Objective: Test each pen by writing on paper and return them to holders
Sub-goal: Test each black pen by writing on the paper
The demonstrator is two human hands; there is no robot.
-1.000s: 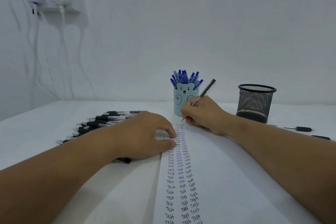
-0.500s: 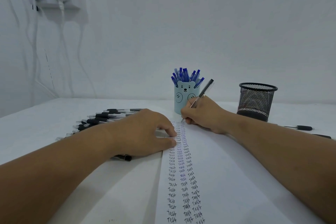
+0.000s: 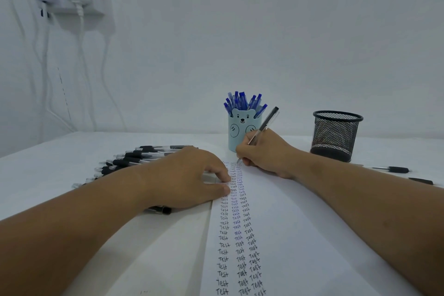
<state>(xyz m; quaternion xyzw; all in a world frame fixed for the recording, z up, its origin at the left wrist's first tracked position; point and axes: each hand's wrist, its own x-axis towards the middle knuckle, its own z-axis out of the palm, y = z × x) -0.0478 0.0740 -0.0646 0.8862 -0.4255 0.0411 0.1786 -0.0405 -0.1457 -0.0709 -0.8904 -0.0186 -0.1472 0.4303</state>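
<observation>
Fingers of right hand point(image 3: 264, 154) pinching black pen point(image 3: 263, 127) on paper point(image 3: 300, 235), left hand point(image 3: 185, 178) flat, bear cup point(image 3: 242, 132) near table's far edge full of blue pens point(image 3: 242, 101), mesh holder point(image 3: 335, 136) interior unclear.

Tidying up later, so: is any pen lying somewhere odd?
Yes. One black pen lies apart from the pile of black pens, partly under the left hand. Two more lie beside the mesh holder.
</observation>
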